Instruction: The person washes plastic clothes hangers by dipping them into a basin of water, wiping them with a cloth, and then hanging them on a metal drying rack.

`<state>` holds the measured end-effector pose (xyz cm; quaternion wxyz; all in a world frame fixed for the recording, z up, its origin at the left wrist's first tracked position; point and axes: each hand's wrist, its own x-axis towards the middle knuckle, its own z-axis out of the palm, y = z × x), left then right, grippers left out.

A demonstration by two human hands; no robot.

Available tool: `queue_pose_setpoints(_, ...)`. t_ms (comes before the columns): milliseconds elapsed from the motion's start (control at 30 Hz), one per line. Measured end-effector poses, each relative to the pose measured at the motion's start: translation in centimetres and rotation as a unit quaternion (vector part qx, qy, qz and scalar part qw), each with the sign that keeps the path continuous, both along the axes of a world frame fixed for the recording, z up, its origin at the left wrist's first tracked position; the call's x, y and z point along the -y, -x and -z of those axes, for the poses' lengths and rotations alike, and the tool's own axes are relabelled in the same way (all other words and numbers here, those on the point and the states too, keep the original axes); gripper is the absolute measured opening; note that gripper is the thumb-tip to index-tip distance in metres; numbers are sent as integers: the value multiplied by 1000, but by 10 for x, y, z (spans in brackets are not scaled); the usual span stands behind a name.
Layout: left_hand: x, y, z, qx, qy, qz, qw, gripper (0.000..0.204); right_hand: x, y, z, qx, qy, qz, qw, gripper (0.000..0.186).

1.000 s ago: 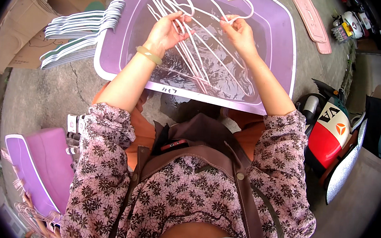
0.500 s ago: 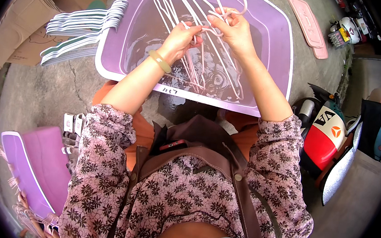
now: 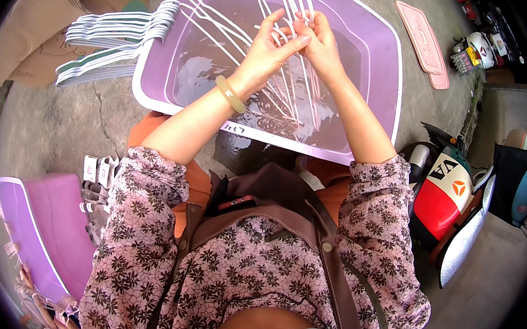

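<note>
Several white-pink clothes hangers (image 3: 290, 95) are bunched between my hands, their lower ends dipping into the water of a large purple tub (image 3: 382, 69). My right hand (image 3: 320, 47) is closed around the hangers near their hooks. Beside it and touching it, my left hand (image 3: 265, 54) has its thumb and fingers closed on wires of the same bunch; a bangle circles that wrist. Some hangers fan out toward the tub's upper left. Fingers and overlapping wires hide exactly which hanger each hand grips.
A stack of white hangers (image 3: 116, 32) hooks over the tub's left rim, near cardboard (image 3: 34, 16). A second purple tub (image 3: 54, 228) stands lower left with hangers along its edge. To the right are a pink lid (image 3: 421, 44) and a red-and-white scooter (image 3: 443, 203).
My hands have come together, the left moving up and right to the right hand. The hangers have shifted, some fanning out leftward; the large hook beyond my right hand no longer shows.
</note>
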<state>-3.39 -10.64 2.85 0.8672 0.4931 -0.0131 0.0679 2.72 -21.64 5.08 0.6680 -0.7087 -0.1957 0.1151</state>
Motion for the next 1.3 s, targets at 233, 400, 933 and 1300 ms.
queue_pose_setpoints(233,-14,0,15,-82,-61,10,995,68,18,-3,8,-35,16,-65,997,23)
queue_pose_setpoints(400,-16,-2,15,-85,-7,-61,994,60,26,0,12,49,152,-15,987,21)
queue_pose_setpoints(933,-35,-9,12,-100,35,-129,986,57,65,7,43,196,333,-11,922,21)
queue_pose_setpoints(1300,-58,-45,-64,43,58,38,997,36,97,-15,70,213,254,123,935,33)
